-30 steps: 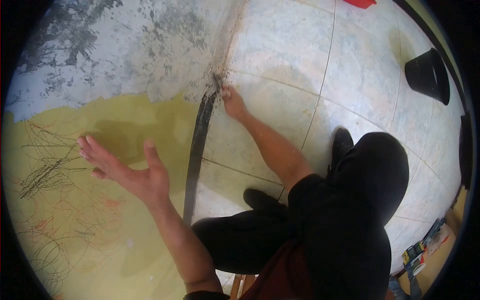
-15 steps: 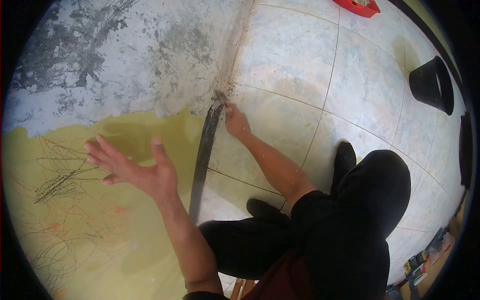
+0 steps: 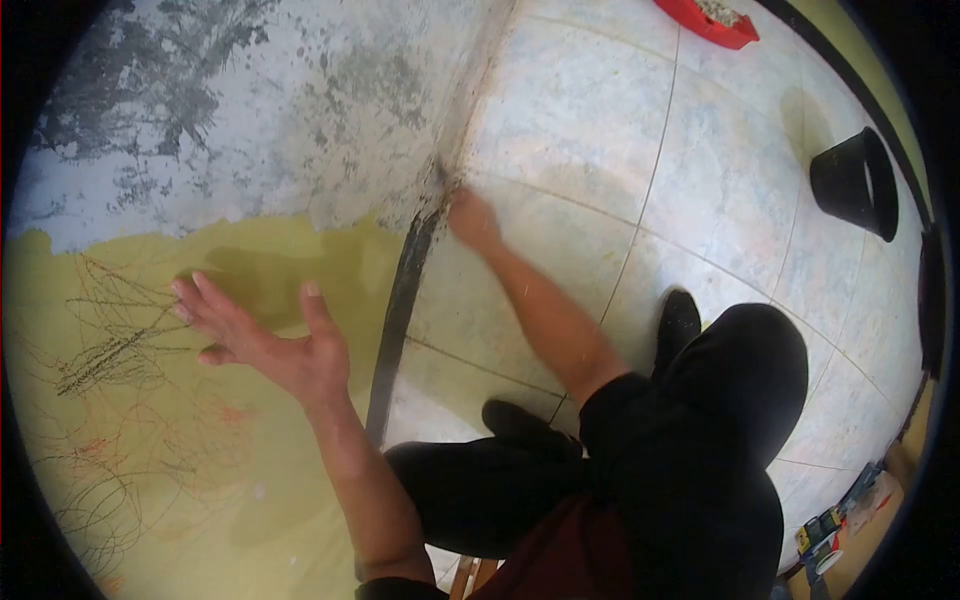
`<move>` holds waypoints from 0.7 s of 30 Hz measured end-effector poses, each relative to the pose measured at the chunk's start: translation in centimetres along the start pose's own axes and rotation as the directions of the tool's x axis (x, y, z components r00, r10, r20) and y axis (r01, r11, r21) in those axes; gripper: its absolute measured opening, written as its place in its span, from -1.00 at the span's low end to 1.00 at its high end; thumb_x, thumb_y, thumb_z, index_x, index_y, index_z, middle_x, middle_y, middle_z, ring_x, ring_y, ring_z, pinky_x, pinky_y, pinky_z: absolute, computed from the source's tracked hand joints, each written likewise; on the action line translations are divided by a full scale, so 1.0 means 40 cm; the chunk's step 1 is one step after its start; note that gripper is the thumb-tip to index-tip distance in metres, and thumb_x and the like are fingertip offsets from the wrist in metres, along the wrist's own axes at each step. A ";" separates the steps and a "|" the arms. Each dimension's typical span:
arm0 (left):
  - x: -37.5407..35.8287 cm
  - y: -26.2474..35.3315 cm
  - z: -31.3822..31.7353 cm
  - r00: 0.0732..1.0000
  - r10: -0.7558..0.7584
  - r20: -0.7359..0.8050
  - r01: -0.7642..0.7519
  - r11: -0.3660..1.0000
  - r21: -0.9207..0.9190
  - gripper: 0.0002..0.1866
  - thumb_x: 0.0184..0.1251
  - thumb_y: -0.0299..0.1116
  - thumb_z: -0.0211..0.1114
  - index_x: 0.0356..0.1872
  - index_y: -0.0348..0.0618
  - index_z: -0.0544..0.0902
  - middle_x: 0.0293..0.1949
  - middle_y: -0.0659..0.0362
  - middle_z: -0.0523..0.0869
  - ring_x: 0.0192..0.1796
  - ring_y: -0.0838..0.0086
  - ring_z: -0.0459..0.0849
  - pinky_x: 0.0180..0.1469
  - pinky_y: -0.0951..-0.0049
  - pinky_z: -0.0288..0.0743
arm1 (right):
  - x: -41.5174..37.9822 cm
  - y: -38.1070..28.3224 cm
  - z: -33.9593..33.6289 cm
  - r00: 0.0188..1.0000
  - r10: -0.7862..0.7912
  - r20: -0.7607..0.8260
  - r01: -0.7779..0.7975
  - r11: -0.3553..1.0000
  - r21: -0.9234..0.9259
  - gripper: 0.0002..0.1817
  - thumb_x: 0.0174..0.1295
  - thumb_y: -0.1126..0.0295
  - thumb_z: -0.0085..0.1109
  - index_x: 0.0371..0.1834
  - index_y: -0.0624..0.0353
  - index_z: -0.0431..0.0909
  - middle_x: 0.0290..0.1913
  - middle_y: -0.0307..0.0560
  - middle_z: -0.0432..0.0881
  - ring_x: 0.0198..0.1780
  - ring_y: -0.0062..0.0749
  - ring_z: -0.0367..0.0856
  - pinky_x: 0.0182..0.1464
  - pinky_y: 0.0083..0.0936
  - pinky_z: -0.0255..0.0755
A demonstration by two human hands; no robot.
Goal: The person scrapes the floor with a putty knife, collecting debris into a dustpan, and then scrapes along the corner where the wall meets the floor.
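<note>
The left hand lies spread wide, palm flat on the yellow-green wall. The right hand is blurred at the top end of the black baseboard, where wall meets tiled floor; whether its grip holds anything I cannot tell.

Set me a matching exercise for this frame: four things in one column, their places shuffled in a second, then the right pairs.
Things:
1. left hand
2. right hand
3. black bucket
4. red tray

Places:
A. top edge of view, on the floor tiles
B. fingers spread flat on the yellow-green scribbled wall
C. at the dark strip where wall meets floor
D. right side, standing on the floor tiles

Pairs: 1-B, 2-C, 3-D, 4-A
</note>
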State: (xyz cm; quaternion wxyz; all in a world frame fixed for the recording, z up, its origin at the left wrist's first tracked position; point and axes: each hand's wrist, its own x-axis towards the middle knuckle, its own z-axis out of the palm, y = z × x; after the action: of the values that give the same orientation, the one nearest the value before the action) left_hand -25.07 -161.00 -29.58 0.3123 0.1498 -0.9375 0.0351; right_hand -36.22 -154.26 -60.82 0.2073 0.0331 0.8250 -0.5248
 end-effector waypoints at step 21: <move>0.013 0.020 0.007 1.000 0.006 0.005 -0.006 0.999 -0.051 -0.05 0.17 -0.07 0.35 0.50 -0.16 0.03 0.54 -0.09 -0.07 0.56 -0.09 -0.26 0.39 -0.35 -0.47 | -0.057 -0.013 0.019 1.000 -0.028 0.011 0.029 0.998 -0.049 -0.61 0.32 0.27 -0.11 0.19 0.09 0.41 -0.31 0.43 0.63 -0.21 0.33 0.64 -0.10 0.12 0.49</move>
State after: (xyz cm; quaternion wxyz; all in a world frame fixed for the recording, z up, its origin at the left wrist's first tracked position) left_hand -25.87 -160.42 -29.48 0.3134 0.1390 -0.9393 0.0117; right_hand -34.03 -154.78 -59.78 0.2045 0.0136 0.8371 -0.5072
